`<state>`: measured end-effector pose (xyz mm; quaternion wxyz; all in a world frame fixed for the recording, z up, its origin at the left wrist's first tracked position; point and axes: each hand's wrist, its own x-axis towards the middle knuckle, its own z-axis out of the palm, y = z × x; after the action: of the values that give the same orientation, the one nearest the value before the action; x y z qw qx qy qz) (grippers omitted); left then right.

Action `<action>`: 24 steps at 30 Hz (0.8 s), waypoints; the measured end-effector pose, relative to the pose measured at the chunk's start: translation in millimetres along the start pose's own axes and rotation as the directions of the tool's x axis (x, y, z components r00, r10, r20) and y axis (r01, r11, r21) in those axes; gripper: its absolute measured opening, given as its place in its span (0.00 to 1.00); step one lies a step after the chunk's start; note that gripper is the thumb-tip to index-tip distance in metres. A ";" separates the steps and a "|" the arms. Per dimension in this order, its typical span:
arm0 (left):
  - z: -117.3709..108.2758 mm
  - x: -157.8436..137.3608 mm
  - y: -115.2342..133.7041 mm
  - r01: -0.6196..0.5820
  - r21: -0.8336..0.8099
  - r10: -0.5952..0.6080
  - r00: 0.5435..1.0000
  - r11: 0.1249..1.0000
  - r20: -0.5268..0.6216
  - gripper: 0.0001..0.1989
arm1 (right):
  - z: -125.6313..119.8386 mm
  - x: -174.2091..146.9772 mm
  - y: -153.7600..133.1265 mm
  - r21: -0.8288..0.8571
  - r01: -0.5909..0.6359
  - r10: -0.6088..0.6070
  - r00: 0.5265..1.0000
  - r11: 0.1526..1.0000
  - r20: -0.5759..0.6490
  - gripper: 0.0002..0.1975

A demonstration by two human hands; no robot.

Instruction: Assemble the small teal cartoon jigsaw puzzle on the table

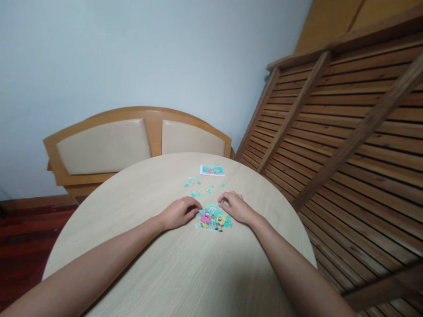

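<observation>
A partly assembled jigsaw puzzle point(211, 222) with pink and yellow cartoon figures on teal lies flat on the round table point(158, 268). At its upper left edge is my left hand point(180, 213), fingers curved, with a small gap between thumb and index finger; nothing shows between them. My right hand point(238, 208) reaches over the upper right edge. Its thumb and index finger are pinched on a small teal puzzle piece point(220, 203), which the fingertips partly cover. Several loose puzzle pieces point(197, 194) lie just beyond the puzzle.
More loose teal pieces point(191, 181) are scattered farther back. A picture card point(212, 171) with a similar cartoon print lies near the table's far side. Behind the table stands a padded wooden headboard point(153, 132). A slatted wooden panel point(346, 132) leans at the right.
</observation>
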<state>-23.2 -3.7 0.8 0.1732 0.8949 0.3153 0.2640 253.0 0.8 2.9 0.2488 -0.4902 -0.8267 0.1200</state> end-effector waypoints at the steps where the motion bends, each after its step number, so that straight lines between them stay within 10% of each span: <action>1: -0.2 0.2 1.3 0.009 -0.009 -0.009 1.000 1.000 -0.003 0.09 | -0.6 0.1 -1.2 0.049 0.011 -0.010 1.000 0.999 -0.005 0.05; 9: 2.7 1.3 11.6 0.100 -0.149 -0.103 0.995 0.984 -0.014 0.11 | 3.9 -1.1 -32.3 0.463 0.014 -0.032 0.999 0.886 0.032 0.08; 24: 8.6 2.5 16.8 0.209 -0.493 -0.221 0.975 0.844 0.035 0.13 | 15.9 -1.5 -65.5 0.573 0.063 -0.083 0.997 0.817 0.008 0.17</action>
<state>-8.6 -15.8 2.7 0.4209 0.7768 0.3375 0.3249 196.0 -31.9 18.0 0.3753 -0.3590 -0.7747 0.3606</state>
